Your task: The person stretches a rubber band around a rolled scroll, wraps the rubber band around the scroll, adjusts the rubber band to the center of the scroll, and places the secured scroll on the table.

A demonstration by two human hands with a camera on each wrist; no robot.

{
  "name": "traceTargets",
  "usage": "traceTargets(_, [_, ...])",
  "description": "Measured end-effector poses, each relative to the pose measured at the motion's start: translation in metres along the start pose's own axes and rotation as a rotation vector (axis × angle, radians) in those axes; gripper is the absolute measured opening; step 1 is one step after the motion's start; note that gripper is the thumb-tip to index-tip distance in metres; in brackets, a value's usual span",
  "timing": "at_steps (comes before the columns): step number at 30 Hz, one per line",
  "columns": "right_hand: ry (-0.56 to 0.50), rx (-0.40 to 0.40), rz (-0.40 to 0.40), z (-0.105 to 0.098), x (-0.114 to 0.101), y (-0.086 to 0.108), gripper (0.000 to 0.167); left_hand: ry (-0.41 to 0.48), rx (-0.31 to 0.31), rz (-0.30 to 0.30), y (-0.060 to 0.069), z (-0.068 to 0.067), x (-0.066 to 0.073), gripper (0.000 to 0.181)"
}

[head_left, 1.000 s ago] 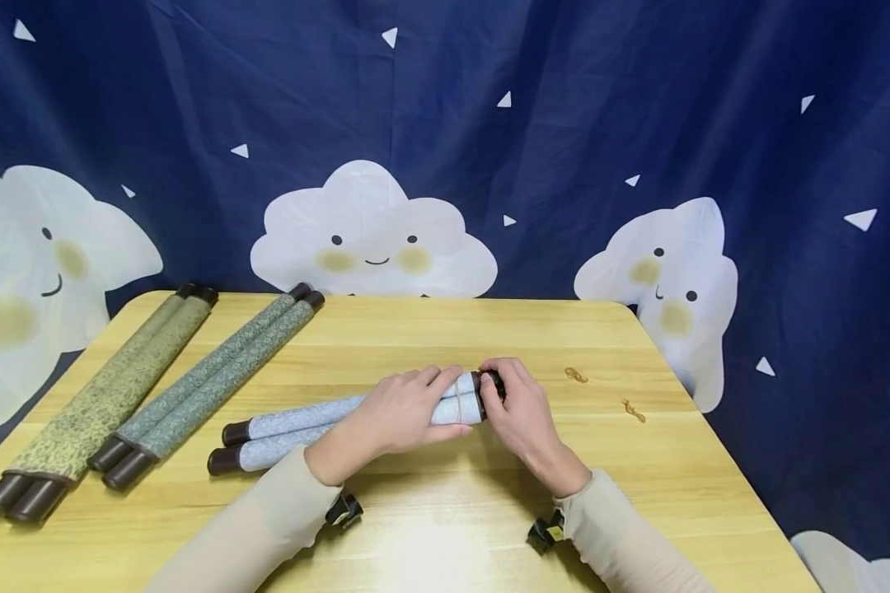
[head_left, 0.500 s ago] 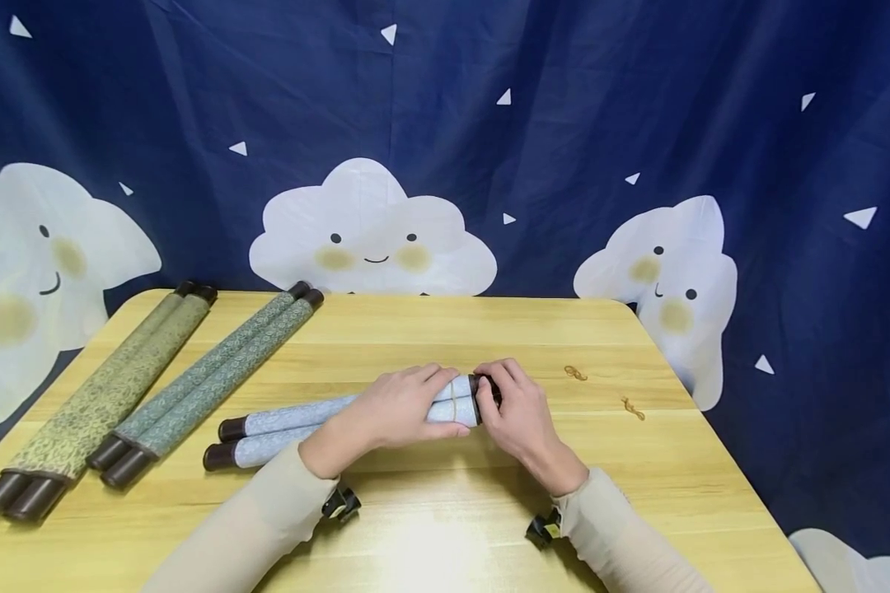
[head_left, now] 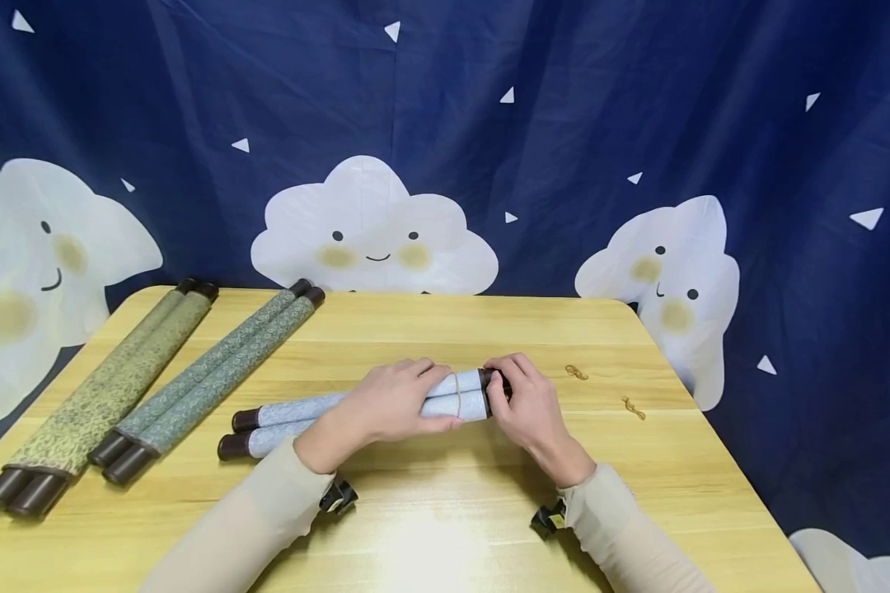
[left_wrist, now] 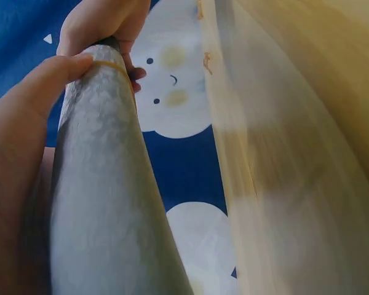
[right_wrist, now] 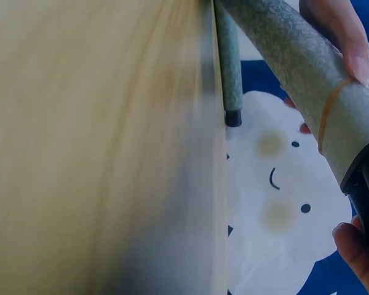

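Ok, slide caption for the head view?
Both hands grip a banded blue roll pair; green pair and yellowish pair lie at left.

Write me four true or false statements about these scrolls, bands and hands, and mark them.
1. The left hand grips the light blue scroll. True.
2. The right hand is empty. False: the right hand holds that scroll's dark end.
3. The loose bands lie left of both hands. False: the loose bands lie to the right.
4. The green scroll lies between the yellow scroll and the light blue one. True.

Pale-blue roll (head_left: 441, 405) matt, cloth-like; tabletop (head_left: 445, 486) glossy, wood-grained.
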State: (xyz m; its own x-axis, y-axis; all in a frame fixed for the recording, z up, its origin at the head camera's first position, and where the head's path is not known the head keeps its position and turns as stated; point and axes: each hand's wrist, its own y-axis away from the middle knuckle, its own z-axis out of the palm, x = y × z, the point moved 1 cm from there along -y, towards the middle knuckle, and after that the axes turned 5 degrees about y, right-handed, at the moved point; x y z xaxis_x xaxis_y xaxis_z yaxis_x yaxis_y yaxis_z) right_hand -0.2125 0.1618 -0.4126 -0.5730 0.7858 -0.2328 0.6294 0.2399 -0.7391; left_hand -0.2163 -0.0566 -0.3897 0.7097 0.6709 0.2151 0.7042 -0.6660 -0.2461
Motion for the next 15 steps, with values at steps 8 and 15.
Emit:
traceTargets(8, [0.009,0.013,-0.016,-0.002,-0.003,0.002,0.023,0.02,0.005,0.01,0.0,0.001,0.002,0.085])
traceTargets(15, [-0.044,0.013,0.019,-0.001,-0.015,0.004,0.022,0.032,0.035,0.039,-0.003,0.005,0.007,0.085])
